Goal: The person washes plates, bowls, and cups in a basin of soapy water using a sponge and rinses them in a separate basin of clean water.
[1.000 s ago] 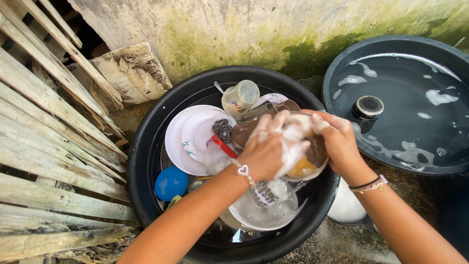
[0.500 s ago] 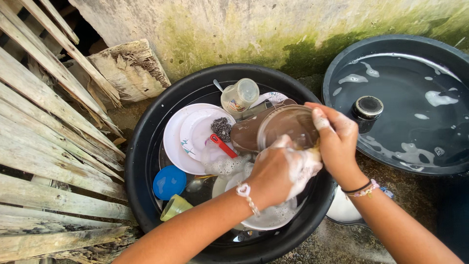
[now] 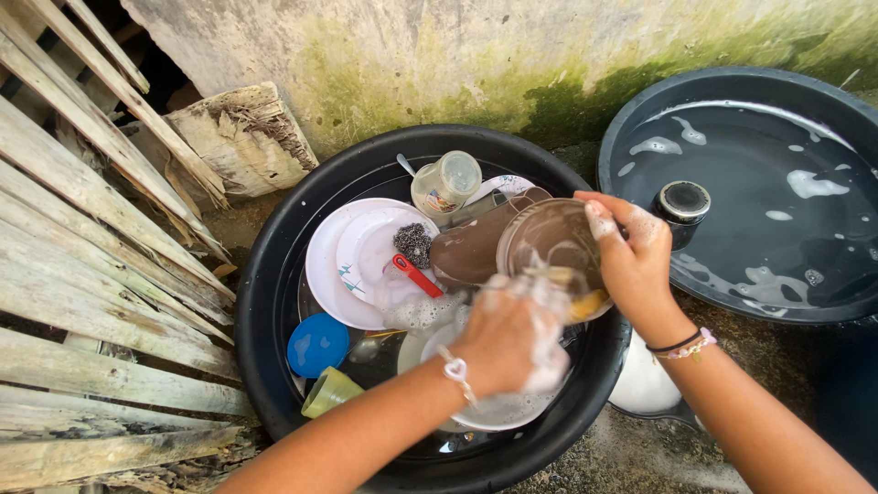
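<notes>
Over black basin [image 3: 274,302]: right hand [image 3: 631,261] fingers clamped on brown glass bowl [image 3: 549,242] rim; soapy left hand [image 3: 512,334] blurred, finger state unclear.

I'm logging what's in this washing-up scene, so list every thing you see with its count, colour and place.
black tub: 1, black, centre, holding the dishes
white plates: 2 stacked, white, left part of the tub
steel scourer: 1, grey, on the plates
red-handled utensil: 1, red, beside the plates
clear jar: 1, clear with pale lid, back of the tub
blue lid: 1, blue, front left of the tub
green cup: 1, yellow-green, below the blue lid
glass bowl: 1, clear brownish, held over the tub
water basin: 1, dark, right, with soapy water
metal can: 1, dark, standing in the basin
wooden slats: several, grey, left
left hand: soapy, scrubbing at the bowl
right hand: gripping the bowl's rim
</notes>
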